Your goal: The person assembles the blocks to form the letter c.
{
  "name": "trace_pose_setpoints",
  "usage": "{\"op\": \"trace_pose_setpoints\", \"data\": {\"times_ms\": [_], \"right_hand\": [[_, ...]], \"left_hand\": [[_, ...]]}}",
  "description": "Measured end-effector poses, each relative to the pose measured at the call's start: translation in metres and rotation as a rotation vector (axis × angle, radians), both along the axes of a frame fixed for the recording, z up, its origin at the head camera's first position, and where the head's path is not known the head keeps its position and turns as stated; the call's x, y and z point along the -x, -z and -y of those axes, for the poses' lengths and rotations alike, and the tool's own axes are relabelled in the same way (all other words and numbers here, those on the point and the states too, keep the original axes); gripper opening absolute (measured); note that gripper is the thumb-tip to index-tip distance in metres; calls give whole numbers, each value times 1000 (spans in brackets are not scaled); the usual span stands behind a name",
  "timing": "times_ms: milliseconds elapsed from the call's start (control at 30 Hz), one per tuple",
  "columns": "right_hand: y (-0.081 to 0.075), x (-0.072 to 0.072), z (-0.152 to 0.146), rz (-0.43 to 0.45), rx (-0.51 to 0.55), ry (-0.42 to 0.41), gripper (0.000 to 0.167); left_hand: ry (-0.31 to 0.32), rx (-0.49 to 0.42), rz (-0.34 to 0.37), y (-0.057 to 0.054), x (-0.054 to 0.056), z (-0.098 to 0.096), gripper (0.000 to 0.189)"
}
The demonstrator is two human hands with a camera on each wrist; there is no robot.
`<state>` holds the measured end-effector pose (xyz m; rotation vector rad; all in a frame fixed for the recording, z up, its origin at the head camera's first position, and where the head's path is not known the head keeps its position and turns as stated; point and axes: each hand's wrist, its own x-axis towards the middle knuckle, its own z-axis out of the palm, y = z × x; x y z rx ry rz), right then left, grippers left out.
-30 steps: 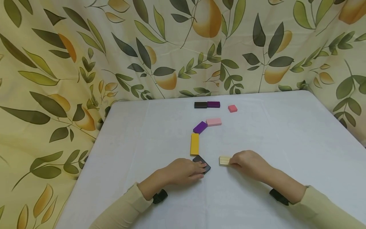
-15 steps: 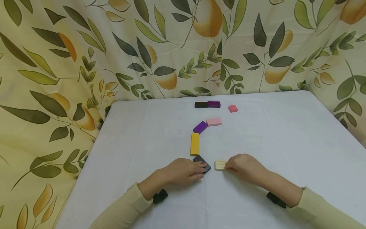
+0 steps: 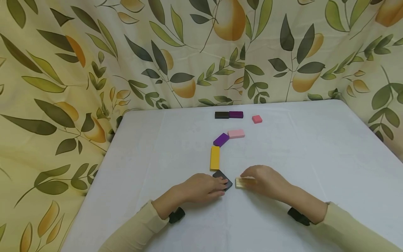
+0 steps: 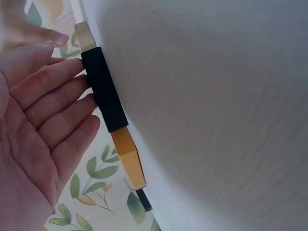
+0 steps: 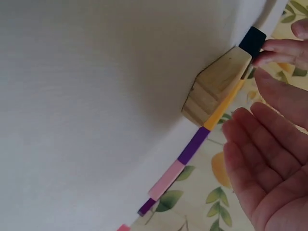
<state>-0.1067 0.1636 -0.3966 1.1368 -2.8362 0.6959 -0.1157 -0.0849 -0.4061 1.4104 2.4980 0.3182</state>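
Observation:
My left hand (image 3: 201,188) rests its outstretched fingertips on a dark grey block (image 3: 219,174); the left wrist view shows them against the side of this block (image 4: 105,91). Just right of it a pale wooden block (image 3: 240,182) lies flat, a small gap between the two. Beside and partly over the wooden block is my right hand (image 3: 267,181). In the right wrist view its fingers are loosely extended, apart from the wooden block (image 5: 214,89). A yellow block (image 3: 215,158) meets the dark grey block's far corner, followed by a purple block (image 3: 221,139) and a pink block (image 3: 236,133).
Farther back on the white-covered table (image 3: 163,147), a black block (image 3: 221,114) and a dark purple block (image 3: 236,114) lie end to end. A small coral-red block (image 3: 257,119) lies to their right. A leaf-and-fruit patterned cloth (image 3: 201,94) hangs behind the table.
The right hand slid the wooden block left and nearer, toward the dark grey block, then loosened its fingers and let go. The left hand stays where it was.

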Motion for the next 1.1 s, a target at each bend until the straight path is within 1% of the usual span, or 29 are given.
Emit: {"op": "trace_pose_setpoints", "data": {"times_ms": [133, 200, 333, 400, 733, 1100], "right_hand": [[2, 5, 5, 134, 26, -10, 23], [5, 7, 7, 168, 18, -14, 25], [9, 7, 10, 172, 0, -6, 27], [10, 7, 12, 176, 12, -2, 28], [8, 3, 19, 231, 73, -6, 27], [10, -1, 22, 263, 85, 1, 26]], "left_hand": [[-1, 10, -6, -1, 0, -2, 39], [1, 16, -9, -2, 0, -2, 39], [-2, 30, -14, -3, 0, -4, 39], [-5, 37, -13, -3, 0, -4, 40], [-2, 49, 10, -5, 0, -3, 37], [3, 44, 2, -4, 0, -4, 36]]}}
